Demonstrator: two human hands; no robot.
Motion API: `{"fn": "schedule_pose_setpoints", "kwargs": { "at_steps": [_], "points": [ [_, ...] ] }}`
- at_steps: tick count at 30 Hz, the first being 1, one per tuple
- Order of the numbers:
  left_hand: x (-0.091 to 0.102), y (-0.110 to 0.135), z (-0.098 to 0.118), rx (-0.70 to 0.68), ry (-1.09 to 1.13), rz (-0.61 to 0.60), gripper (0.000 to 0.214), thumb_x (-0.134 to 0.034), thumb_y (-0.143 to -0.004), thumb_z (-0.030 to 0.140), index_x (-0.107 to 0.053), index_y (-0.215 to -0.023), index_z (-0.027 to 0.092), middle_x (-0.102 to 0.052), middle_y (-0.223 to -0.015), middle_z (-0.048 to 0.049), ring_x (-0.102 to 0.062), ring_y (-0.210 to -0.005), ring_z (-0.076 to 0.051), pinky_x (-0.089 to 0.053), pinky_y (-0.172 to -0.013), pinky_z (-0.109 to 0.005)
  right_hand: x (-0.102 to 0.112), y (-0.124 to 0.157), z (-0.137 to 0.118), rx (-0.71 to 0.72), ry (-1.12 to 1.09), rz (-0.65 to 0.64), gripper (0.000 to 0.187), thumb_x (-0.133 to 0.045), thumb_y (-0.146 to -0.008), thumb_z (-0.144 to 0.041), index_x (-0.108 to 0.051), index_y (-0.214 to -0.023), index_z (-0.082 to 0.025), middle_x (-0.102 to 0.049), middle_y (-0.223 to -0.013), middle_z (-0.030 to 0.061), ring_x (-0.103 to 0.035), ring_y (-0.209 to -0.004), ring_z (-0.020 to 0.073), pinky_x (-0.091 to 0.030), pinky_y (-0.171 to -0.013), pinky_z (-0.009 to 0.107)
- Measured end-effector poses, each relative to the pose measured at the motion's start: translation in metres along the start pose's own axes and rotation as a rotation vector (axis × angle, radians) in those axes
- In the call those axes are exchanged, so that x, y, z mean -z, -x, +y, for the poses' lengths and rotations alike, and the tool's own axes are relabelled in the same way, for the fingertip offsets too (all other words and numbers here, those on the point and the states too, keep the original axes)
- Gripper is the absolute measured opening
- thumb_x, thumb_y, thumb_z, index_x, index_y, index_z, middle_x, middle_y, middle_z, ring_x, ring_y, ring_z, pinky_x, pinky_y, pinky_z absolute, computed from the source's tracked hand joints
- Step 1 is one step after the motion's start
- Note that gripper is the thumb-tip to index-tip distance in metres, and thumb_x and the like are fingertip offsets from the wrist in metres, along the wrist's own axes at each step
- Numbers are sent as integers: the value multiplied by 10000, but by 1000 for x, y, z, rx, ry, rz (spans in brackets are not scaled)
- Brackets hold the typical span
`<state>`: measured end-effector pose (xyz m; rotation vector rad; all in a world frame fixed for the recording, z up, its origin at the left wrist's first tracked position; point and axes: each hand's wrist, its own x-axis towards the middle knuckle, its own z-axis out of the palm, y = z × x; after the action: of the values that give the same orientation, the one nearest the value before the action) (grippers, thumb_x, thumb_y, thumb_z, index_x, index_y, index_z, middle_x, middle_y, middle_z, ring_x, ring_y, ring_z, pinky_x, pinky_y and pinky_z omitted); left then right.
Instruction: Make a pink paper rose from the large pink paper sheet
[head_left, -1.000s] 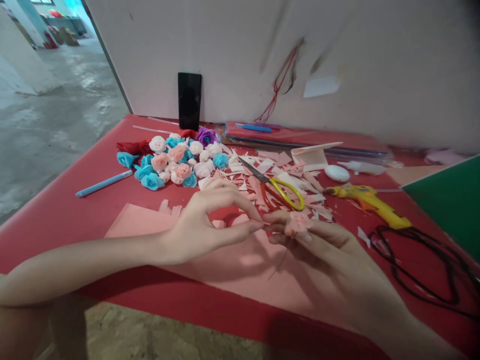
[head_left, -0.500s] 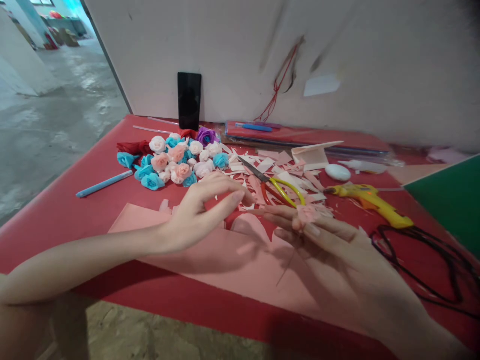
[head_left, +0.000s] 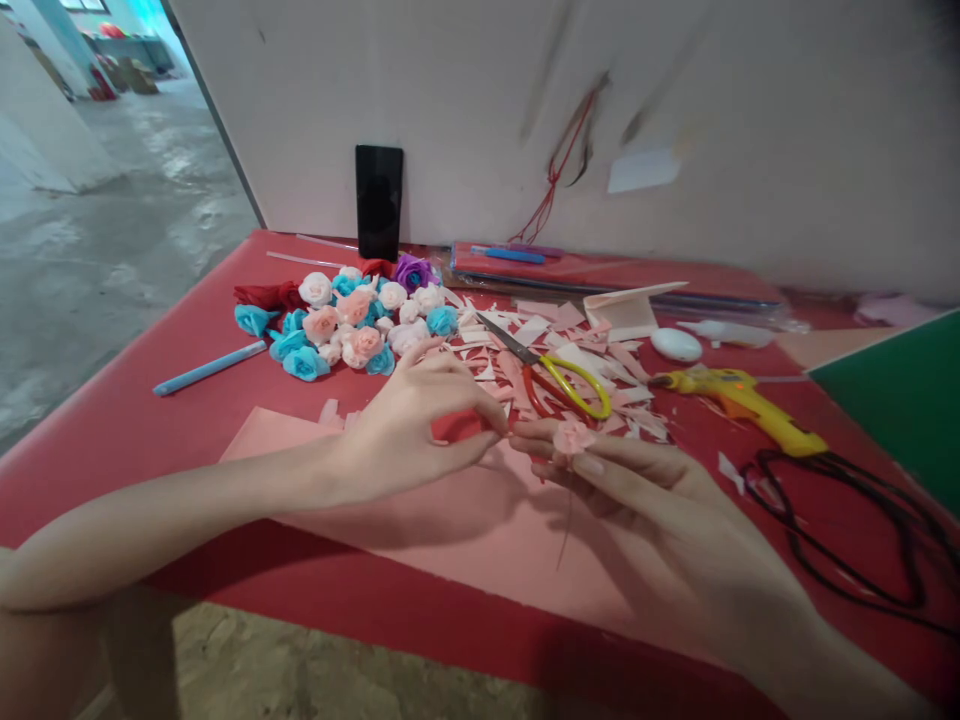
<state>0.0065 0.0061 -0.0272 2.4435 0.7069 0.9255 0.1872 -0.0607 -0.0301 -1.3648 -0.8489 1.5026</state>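
Observation:
My right hand (head_left: 637,500) holds a small pink paper rose (head_left: 573,437) between thumb and fingers, a thin strand hanging below it. My left hand (head_left: 420,420) reaches in from the left, fingers pinched together at the rose's left edge, touching my right fingertips. Both hands hover over a pink paper sheet (head_left: 465,520) on the red table (head_left: 112,430).
A heap of paper roses (head_left: 352,320) in blue, pink, white and purple lies behind. Red-and-yellow scissors (head_left: 555,380) rest on pink scraps (head_left: 600,360). A yellow glue gun (head_left: 742,400) with black cord (head_left: 840,520) sits right. A blue pen (head_left: 206,368) lies left; a black phone (head_left: 379,202) leans on the wall.
My left hand had lifted away with fingers apart, and has come back down to pinch at the rose. My right hand shifted slightly left with the rose.

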Motion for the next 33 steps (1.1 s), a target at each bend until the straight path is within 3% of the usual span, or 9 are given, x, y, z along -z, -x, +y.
{"fn": "schedule_pose_setpoints", "kwargs": {
  "at_steps": [3,9,12,14,17,21,24,30,33],
  "points": [
    [-2,1,0,1,32,15,89,-504,-741,74,-553,-731,147,-617,-677,5,-532,-677,-118,-328,-890,-369,-1,0,1,16,15,7,175,-763,-578,-352,-737,-726,-261,-741,-753,52,-682,-699,192,-506,-469,206],
    [-6,6,3,14,248,96,221,-402,-772,7,-578,-721,130,-539,-764,-36,-511,-771,-111,-421,-750,-245,-4,5,3,58,37,-37,87,-750,-605,-341,-736,-664,-279,-722,-670,12,-653,-682,164,-473,-466,194],
    [-9,10,10,47,397,77,185,-441,-767,15,-594,-782,118,-534,-801,-44,-520,-797,-109,-439,-758,-236,-6,8,4,66,80,-101,59,-728,-643,-327,-732,-684,-284,-723,-696,0,-624,-600,137,-456,-449,199],
    [-12,13,14,83,512,77,134,-501,-745,40,-592,-791,127,-532,-800,-37,-519,-780,-111,-450,-743,-240,-8,10,5,81,108,-147,69,-711,-663,-336,-733,-684,-274,-720,-685,4,-631,-615,151,-487,-522,235],
    [-16,16,16,140,658,97,86,-576,-714,84,-592,-768,150,-524,-783,-19,-519,-743,-108,-459,-727,-247,-13,13,5,100,123,-135,123,-689,-682,-356,-730,-638,-249,-707,-639,15,-648,-699,189,-503,-663,285],
    [-18,17,14,188,768,98,74,-611,-692,85,-610,-726,151,-518,-757,-8,-524,-705,-96,-463,-710,-241,-17,15,7,84,118,-131,123,-688,-682,-344,-731,-646,-235,-686,-599,16,-643,-715,199,-498,-712,302],
    [-19,18,13,238,829,86,89,-629,-686,79,-636,-730,156,-531,-765,-3,-534,-710,-90,-464,-715,-236,-17,14,9,60,92,-116,121,-691,-680,-343,-734,-656,-233,-693,-634,19,-633,-707,184,-500,-683,283],
    [-20,19,13,353,947,77,131,-650,-689,67,-690,-730,185,-551,-746,17,-532,-700,-68,-442,-746,-224,-13,14,13,-2,57,-105,168,-691,-671,-377,-719,-632,-216,-667,-628,16,-563,-569,129,-439,-462,218],
    [-20,19,14,398,983,65,131,-665,-691,90,-706,-734,208,-550,-736,23,-526,-700,-61,-440,-726,-208,-12,14,11,3,68,-136,172,-690,-671,-378,-714,-633,-212,-656,-613,11,-545,-552,116,-407,-455,212]
  ]
}}
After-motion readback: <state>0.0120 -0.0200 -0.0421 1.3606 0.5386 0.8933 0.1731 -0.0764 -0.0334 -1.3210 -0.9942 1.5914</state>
